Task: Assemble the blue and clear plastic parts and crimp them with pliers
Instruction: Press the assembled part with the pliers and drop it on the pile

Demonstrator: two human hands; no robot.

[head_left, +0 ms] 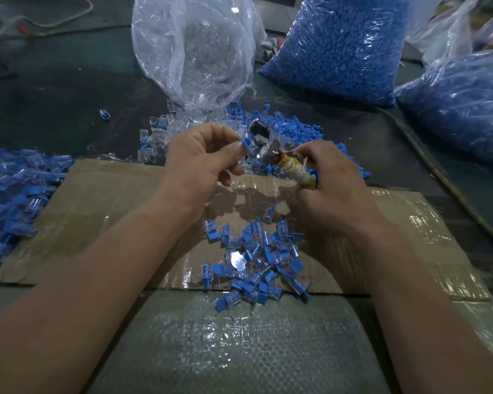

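Left hand [202, 157]: thumb and forefinger pinch one blue-and-clear piece [246, 145] by its blue tab, held up above the far edge of the cardboard [97, 200]. The clear end points toward the pliers' jaws and seems to sit at or between them; contact is too blurred to confirm.

Right hand [333, 189]: closed around the tape-wrapped handles of the pliers [268, 153], metal head pointing away and to the left.

Handling, judged:
- Piece is very light, small, hard moulded plastic.
- Smooth clear body is likely slippery, so the flat blue tab is the sensible place to pinch.
- Clear shell could crack or whiten if squeezed too hard; a short, measured squeeze is advisable.
- Wrapped handles should give a sure grip.

Counts:
- Pliers: one.
- Piece in hand: one.
- Bags of blue parts: two [336, 44], [461, 103].
- Bag of clear parts [194, 49]: one, mouth open toward the desk [54, 89].
- Stray piece [105, 113] on the desk: one.
- Heap of joined pieces [256, 260] on the cardboard: several dozen at a guess, too tangled to count.
- Second heap [15, 189] at far left: uncountable.
- Loose clear parts [160, 137] and loose blue parts [291, 126] beyond the hands: uncountable.
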